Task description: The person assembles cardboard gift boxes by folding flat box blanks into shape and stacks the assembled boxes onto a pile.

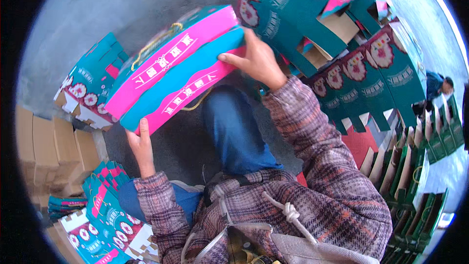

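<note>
Two teal-and-pink gift boxes [178,66] are held pressed together, tilted up to the right in front of my body. A gold cord handle [159,43] lies along the far box, and another gold cord loop [198,101] hangs below the near one. My left hand [141,144] grips the lower left end, thumb laid over the pink side. At the upper right end, my right hand [258,61] is closed round the corner with its thumb on the near face. The fingers under the boxes are hidden.
Large teal cartons [298,24] with cut-out openings are stacked at the far right. More teal cartons [90,80] stand far left, above brown cardboard boxes [61,149]. Teal gift bags [110,210] lie lower left. Dark green open boxes [405,181] line the right, where another person [435,88] is partly visible.
</note>
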